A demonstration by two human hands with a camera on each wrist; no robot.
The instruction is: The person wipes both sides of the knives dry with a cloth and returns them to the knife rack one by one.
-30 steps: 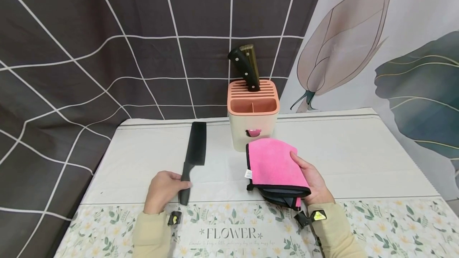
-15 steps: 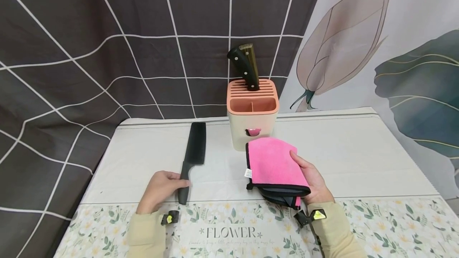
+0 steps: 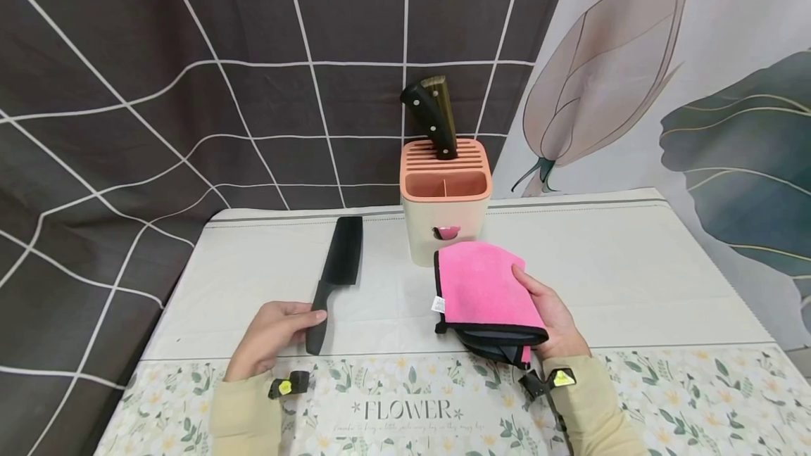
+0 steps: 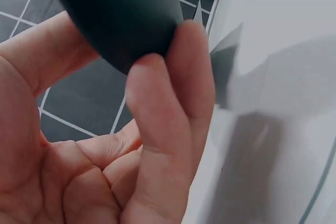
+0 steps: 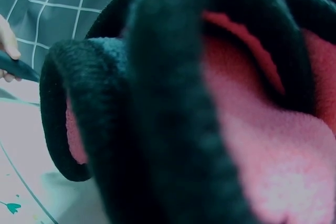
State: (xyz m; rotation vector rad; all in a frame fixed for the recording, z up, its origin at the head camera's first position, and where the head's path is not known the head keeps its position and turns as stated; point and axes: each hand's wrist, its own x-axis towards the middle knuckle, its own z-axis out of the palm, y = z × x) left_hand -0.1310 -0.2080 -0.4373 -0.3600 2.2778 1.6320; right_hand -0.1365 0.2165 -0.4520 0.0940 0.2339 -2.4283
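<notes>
My left hand [image 3: 272,333] pinches the handle of a black cleaver [image 3: 343,252] between thumb and fingers. In the left wrist view the fingers [image 4: 157,108] press on the dark handle [image 4: 121,19], and a shadow lies on the tabletop below. On the right, my right hand [image 3: 557,322] grips a folded pink cloth [image 3: 484,287] with black edging and a small white tag. The cloth's folds [image 5: 262,119] fill most of the right wrist view and hide that hand there. Its grey underside shows below the black hem in the head view.
Behind the cloth stands a cream knife block [image 3: 421,231] with an orange slotted top; a black-handled knife [image 3: 431,118] and a brown-handled one [image 3: 447,108] stand in its slots. A dark gridded curtain [image 3: 266,90] backs the table [image 3: 608,266], whose front is floral.
My left hand has drawn slightly left, and the cleaver has shifted and tilted with it, its handle end swinging left. The right hand and pink cloth have stayed in place.
</notes>
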